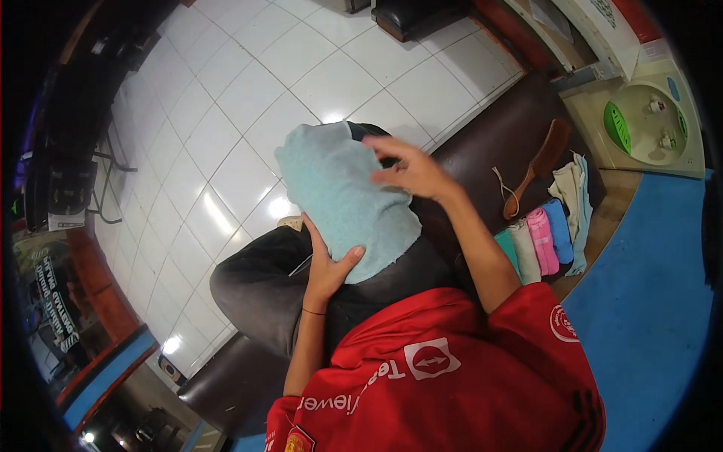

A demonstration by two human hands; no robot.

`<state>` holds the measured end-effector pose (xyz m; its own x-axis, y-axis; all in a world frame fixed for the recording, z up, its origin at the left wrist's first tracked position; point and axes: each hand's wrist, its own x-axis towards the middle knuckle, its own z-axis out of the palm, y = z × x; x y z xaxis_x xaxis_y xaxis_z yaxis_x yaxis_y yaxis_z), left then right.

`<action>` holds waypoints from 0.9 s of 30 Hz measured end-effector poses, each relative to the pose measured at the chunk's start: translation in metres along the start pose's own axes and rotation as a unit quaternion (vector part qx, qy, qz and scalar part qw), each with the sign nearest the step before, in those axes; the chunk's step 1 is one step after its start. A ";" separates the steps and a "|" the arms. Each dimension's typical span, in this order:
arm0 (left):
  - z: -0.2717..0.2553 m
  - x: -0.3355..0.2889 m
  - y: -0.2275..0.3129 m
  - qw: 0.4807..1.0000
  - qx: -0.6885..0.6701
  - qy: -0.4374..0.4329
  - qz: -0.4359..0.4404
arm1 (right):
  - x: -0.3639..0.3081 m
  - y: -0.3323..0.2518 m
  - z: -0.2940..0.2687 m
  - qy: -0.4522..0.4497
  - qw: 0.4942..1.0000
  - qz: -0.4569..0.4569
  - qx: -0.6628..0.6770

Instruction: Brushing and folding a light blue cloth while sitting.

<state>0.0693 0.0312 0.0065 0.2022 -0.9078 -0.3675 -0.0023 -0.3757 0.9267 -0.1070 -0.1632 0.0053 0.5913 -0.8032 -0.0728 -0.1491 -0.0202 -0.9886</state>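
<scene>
A light blue cloth (339, 196), with a fuzzy surface and rough edges, lies spread over my lap and dark trousers. My left hand (329, 273) grips its near left edge, the thumb on top and the other fingers partly under the fabric. Above the cloth's right side is my right hand (410, 169), its fingers apart and a little blurred. I see nothing between the right thumb and fingers; whether the fingertips touch the cloth is unclear.
On the dark brown bench (482, 151) to the right lie a wooden brush (544, 158) with a string loop, rolled cloths (541, 239) in several colours and a loose pale cloth (578, 196). A cream dispenser (651, 124) stands beyond. White tiles (226, 98) cover the floor.
</scene>
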 end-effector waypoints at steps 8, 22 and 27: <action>-0.002 0.000 -0.002 1.000 0.008 0.004 0.001 | -0.007 0.012 -0.025 0.219 0.973 0.070 0.030; 0.000 0.000 -0.002 1.000 0.009 0.008 0.005 | -0.037 -0.014 0.006 0.200 0.977 0.070 0.009; 0.001 0.000 0.007 0.999 -0.037 -0.007 -0.009 | -0.043 -0.023 0.030 0.033 0.993 -0.018 -0.109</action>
<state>0.0679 0.0281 0.0123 0.1883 -0.9040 -0.3838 0.0729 -0.3769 0.9234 -0.1057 -0.1103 0.0273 0.5469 -0.8369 -0.0222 -0.3019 -0.1725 -0.9376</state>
